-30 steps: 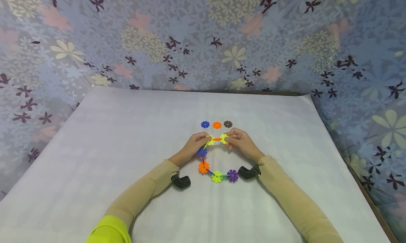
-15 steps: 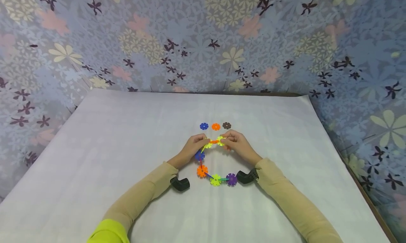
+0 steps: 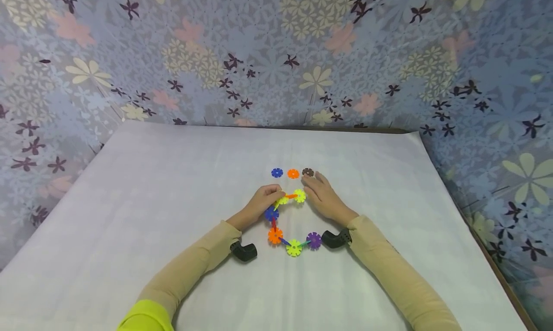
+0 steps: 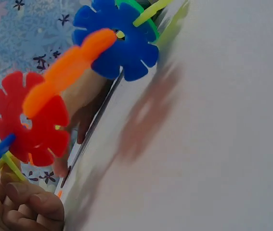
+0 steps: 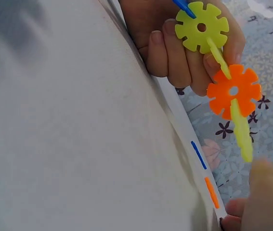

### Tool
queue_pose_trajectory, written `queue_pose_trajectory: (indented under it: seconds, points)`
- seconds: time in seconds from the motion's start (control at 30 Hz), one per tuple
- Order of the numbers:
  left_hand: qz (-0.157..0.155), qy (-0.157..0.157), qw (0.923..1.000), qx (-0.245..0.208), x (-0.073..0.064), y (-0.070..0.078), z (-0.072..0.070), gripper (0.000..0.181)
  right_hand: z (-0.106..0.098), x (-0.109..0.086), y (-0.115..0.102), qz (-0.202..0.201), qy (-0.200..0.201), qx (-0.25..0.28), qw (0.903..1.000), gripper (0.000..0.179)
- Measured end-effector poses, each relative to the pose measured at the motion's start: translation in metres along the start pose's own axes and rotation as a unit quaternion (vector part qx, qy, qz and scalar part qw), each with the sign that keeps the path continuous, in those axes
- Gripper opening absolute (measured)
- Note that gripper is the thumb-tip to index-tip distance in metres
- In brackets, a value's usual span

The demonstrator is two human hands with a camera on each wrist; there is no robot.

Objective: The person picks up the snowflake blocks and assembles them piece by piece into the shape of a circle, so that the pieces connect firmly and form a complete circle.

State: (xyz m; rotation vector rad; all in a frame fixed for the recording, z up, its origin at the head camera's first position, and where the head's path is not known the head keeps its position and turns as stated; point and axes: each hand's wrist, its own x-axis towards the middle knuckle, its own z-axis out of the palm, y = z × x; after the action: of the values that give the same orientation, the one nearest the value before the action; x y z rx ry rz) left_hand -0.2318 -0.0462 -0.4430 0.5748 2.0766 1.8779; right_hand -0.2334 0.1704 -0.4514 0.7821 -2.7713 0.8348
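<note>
My left hand (image 3: 258, 205) pinches a yellow notched plastic disc near the top of a curved chain of interlocking discs. A second yellow disc (image 3: 300, 195) forms the chain's free upper end, joined by an orange disc (image 3: 291, 196) seen edge-on. Below the left hand, the chain runs through a blue disc (image 3: 271, 214), an orange disc (image 3: 275, 235) and a yellow-green disc (image 3: 294, 248) to a purple disc (image 3: 314, 240). My right hand (image 3: 325, 200) is off the chain, its fingers extended, fingertips right at the near edge of a brown disc (image 3: 307, 172).
A loose blue disc (image 3: 277, 173) and a loose orange disc (image 3: 293, 174) lie flat in a row with the brown one. Black wrist devices (image 3: 244, 251) hang at both cuffs. A white cloth (image 3: 151, 177) covers the table, with a patterned wall (image 3: 259, 47) behind.
My right hand has let go of the yellow end disc and moved away toward the brown disc, its fingers straightening. My left hand keeps its hold on the chain.
</note>
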Motion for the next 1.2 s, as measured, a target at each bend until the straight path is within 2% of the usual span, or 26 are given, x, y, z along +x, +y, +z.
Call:
queue_pose_trajectory:
  seconds: [0.1,0.2,0.33,0.47,0.53,0.67,0.8,0.97,1.1,1.2]
  points:
    - [0.002,-0.001,1.0000,-0.004,0.0004,0.0002,-0.0010,0.025,0.0005,0.0003,0.0021,-0.006,0.024,-0.060,0.9979,0.040]
    - [0.009,0.003,0.9999,-0.015,0.0013,0.0013,-0.0020,0.022,0.0004,0.0012,0.0033,0.012,0.020,-0.104,0.9943,0.043]
    - [-0.005,0.007,0.9994,-0.032,0.0020,0.0022,-0.0026,0.018,0.0003,0.0010,0.0031,0.037,0.004,-0.080,0.9961,0.040]
    - [-0.034,0.005,0.9979,-0.055,0.0010,0.0010,-0.0028,0.018,-0.0009,-0.0014,0.0008,0.042,0.020,-0.048,0.9978,0.036]
    - [-0.046,0.005,0.9966,-0.068,-0.0019,0.0075,-0.0025,0.019,-0.0016,-0.0025,-0.0007,0.039,0.038,-0.040,0.9977,0.034]
    - [-0.045,0.027,0.9953,-0.082,-0.0018,0.0069,-0.0017,0.020,0.0007,-0.0014,0.0032,-0.004,0.072,-0.016,0.9973,0.020]
    - [-0.036,0.060,0.9943,-0.081,0.0008,0.0002,-0.0001,0.021,0.0010,0.0009,0.0050,-0.032,0.085,0.041,0.9950,0.009]
    - [-0.035,0.070,0.9940,-0.077,0.0016,0.0021,0.0003,0.021,-0.0017,0.0010,0.0035,0.038,0.096,0.072,0.9921,0.016]
    - [-0.042,0.068,0.9932,-0.085,0.0017,0.0040,0.0001,0.016,-0.0031,-0.0010,0.0048,0.099,0.110,0.102,0.9837,0.028]
    - [-0.046,0.062,0.9930,-0.090,0.0013,0.0048,0.0002,0.013,-0.0037,-0.0029,0.0052,0.111,0.115,0.142,0.9768,0.026]
